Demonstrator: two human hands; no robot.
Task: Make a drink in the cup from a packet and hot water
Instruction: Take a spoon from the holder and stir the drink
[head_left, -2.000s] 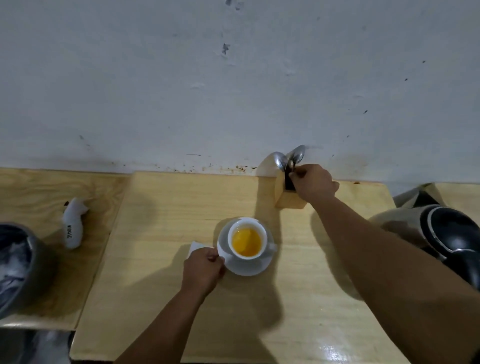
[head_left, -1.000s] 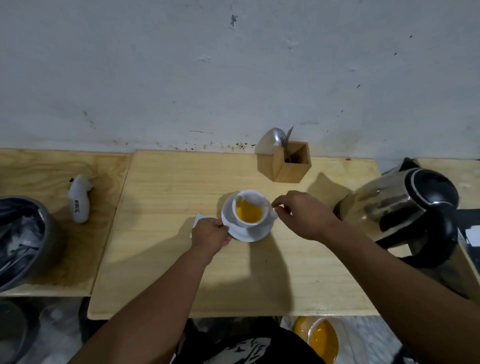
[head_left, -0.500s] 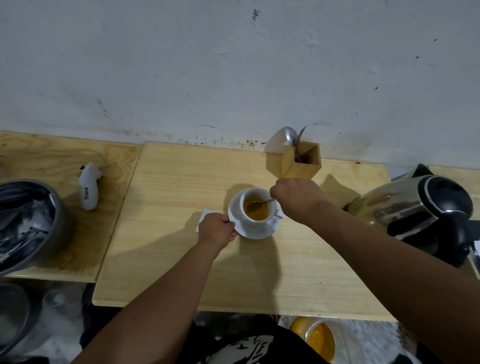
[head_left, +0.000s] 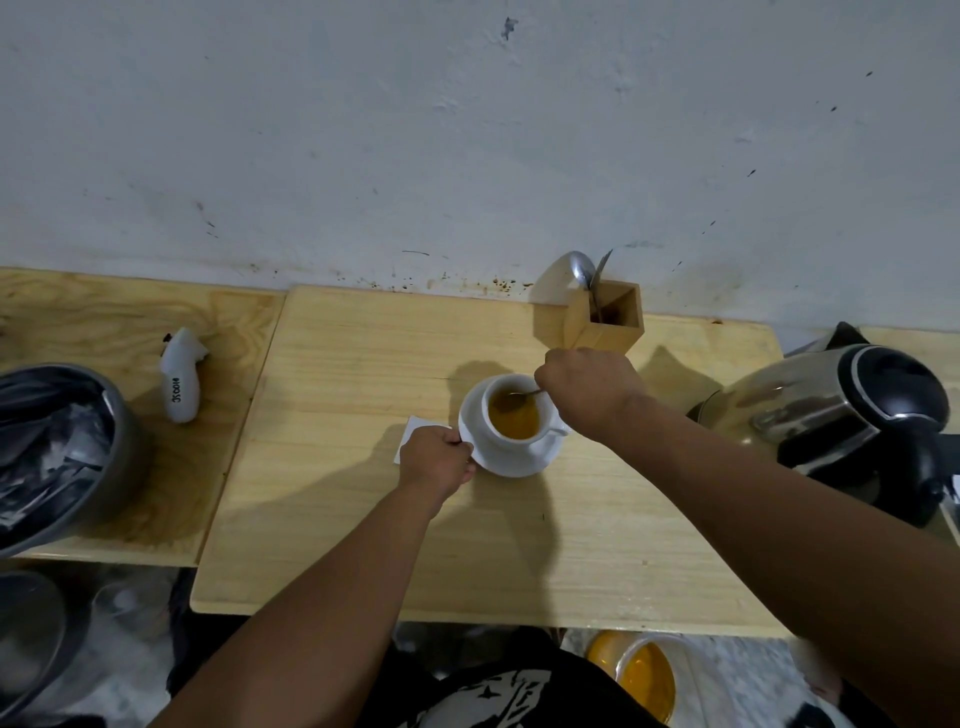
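Note:
A white cup (head_left: 497, 435) holding orange-yellow liquid stands on a white saucer (head_left: 514, 462) in the middle of the wooden table (head_left: 363, 509). My right hand (head_left: 592, 395) is closed on a metal spoon (head_left: 522, 396) whose bowl dips into the liquid. At the saucer's left rim, my left hand (head_left: 436, 460) grips its edge. Under that hand lies a white packet (head_left: 413, 434), mostly hidden.
A wooden holder (head_left: 605, 325) with more spoons stands by the wall behind the cup. A steel and black kettle (head_left: 852, 415) sits at the right. On the left lie a small white bottle (head_left: 182, 382) and a grey bin (head_left: 57, 452). A container of yellow liquid (head_left: 644, 675) sits below the table.
My right hand took a spoon from the holder, brought it to the cup and put its bowl in the liquid. My left hand stayed at the saucer.

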